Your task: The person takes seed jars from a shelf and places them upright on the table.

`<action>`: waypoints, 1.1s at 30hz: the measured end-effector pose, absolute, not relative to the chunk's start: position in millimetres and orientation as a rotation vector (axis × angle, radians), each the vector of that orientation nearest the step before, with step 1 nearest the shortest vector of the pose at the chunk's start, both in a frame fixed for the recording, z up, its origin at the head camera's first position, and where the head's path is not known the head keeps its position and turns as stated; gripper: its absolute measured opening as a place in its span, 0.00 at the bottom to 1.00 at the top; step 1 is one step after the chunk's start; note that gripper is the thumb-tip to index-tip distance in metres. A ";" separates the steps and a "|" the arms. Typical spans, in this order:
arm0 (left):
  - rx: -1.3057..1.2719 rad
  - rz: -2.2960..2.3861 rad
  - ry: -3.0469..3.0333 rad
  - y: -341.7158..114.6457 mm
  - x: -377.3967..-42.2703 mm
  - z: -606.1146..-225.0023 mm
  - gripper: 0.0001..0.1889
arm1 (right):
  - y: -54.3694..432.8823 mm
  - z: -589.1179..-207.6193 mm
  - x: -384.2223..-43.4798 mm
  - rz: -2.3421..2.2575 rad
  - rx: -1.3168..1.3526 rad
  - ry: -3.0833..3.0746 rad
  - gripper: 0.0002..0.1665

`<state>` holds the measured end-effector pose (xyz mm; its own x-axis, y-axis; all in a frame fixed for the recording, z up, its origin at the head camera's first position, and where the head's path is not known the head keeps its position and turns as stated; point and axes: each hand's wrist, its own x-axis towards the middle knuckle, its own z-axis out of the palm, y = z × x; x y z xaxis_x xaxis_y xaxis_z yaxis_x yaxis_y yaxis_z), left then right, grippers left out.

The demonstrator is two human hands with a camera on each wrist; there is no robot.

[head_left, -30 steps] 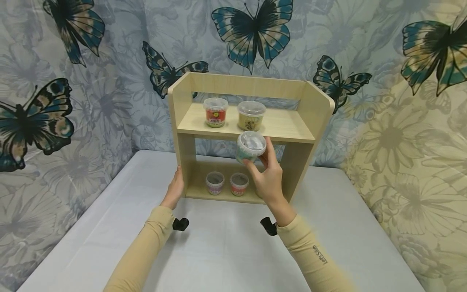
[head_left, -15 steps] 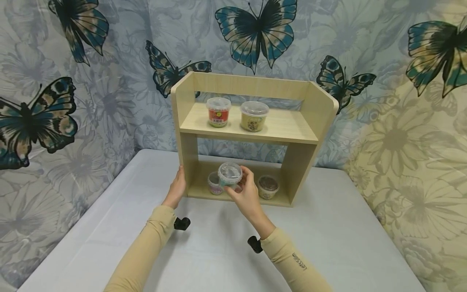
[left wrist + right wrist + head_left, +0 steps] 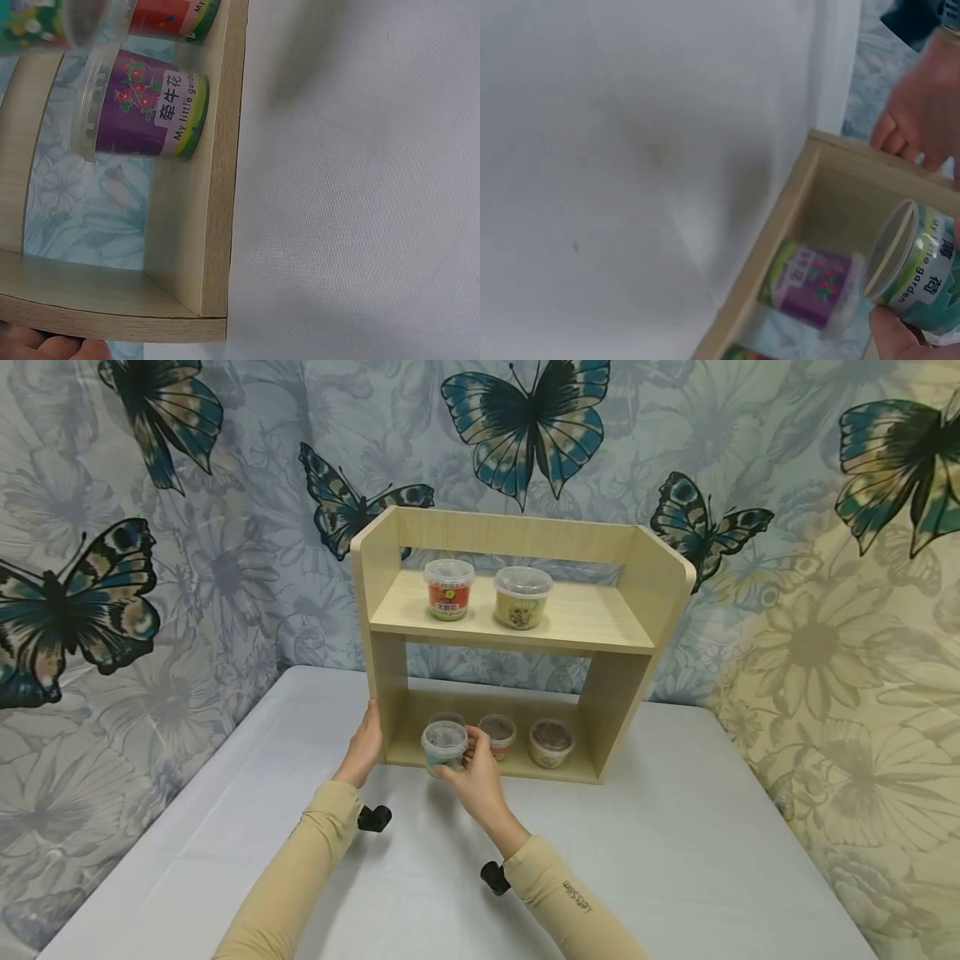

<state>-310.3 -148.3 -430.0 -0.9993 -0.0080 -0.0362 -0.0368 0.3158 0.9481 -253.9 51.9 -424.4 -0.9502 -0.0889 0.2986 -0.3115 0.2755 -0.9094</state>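
Note:
My right hand (image 3: 478, 779) pinches a small teal plastic cup (image 3: 444, 752) with a clear lid between thumb and fingers. It hangs before the left part of the lower shelf. The right wrist view shows its green leaf label (image 3: 930, 274). Behind it stands a purple cup (image 3: 139, 105), nearly hidden in the head view. My left hand (image 3: 362, 748) lies with straight fingers against the outer left side of the wooden shelf unit (image 3: 386, 693). A red-labelled cup (image 3: 501, 745) and a pale cup with dark contents (image 3: 551, 747) stand farther right on the lower shelf.
The upper shelf bears a red-labelled lidded cup (image 3: 448, 593) and a yellowish lidded cup (image 3: 522, 602). The unit stands on a white-covered table (image 3: 420, 893). A butterfly-patterned cloth (image 3: 247, 593) hangs behind.
My right hand has carried the teal cup down and to the left, from just below the upper shelf's edge to in front of the purple cup. The left hand stays at the unit's side.

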 end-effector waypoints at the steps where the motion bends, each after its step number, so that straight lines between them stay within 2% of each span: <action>1: -0.046 1.823 2.526 -148.5 -310.3 -430.3 0.45 | 49.9 -426.7 -253.8 1.750 0.363 -2.361 0.44; 16: -0.057 1.820 2.546 -149.5 -312.5 -430.0 0.45 | 37.9 -450.5 -257.4 1.648 0.346 -2.533 0.54; 33: -0.048 1.819 2.541 -149.2 -312.3 -431.6 0.46 | 34.5 -465.0 -261.6 1.561 0.267 -2.610 0.47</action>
